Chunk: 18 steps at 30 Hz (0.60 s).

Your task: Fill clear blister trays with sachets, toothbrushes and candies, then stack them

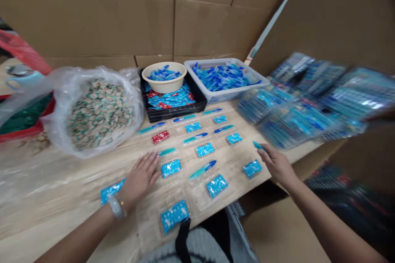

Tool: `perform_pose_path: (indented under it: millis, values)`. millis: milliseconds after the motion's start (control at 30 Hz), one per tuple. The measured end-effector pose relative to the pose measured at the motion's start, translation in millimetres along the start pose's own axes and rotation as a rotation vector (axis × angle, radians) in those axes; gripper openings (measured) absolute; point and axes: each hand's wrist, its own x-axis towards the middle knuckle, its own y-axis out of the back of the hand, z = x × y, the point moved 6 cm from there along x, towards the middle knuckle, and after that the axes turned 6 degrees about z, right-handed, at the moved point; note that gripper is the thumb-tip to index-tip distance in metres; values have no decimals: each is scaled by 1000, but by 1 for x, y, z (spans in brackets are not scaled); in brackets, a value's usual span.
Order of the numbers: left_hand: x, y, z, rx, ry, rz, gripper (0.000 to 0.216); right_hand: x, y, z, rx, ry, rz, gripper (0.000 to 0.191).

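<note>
My left hand (139,178) lies flat on the wooden table (61,197), fingers spread, touching a clear blister tray beside a small blue packet (170,167) and a teal pen (167,151). My right hand (275,163) pinches a teal pen (258,145) near the table's right edge, next to another blue packet (252,168). Rows of clear trays hold blue packets, one red packet (160,136) and blue pens (203,169).
A cream bowl (164,77) of blue pens rests on a black tray (173,109) of packets. A white basket (225,77) holds more pens. A plastic bag (95,111) of small pieces stands left. Stacked finished packs (308,102) lie right. Cardboard walls surround the table.
</note>
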Motion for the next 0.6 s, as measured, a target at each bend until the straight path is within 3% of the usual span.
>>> perform_pose_path:
  millis: [100,200,267,333,467,533,600]
  values:
    - [10,6,44,-90,-76,-6,49,0,9,15,-97,91,-28,38]
    - [14,1,119,-287,-368,-194,62,5,-3,-8,-176,371,-114,29]
    - [16,-9,151,-346,-454,-317,70,8,-16,-25,-220,510,-134,25]
    - [21,-20,161,-345,-459,-385,72,8,-31,-33,-217,611,-140,26]
    - [33,-28,150,-351,-484,-399,75,-6,-58,-31,-84,754,-133,37]
    - [35,-25,145,-376,-507,-399,77,-5,-62,-31,-11,776,-108,39]
    - [35,-23,142,-389,-508,-398,80,16,-52,-40,48,737,-17,40]
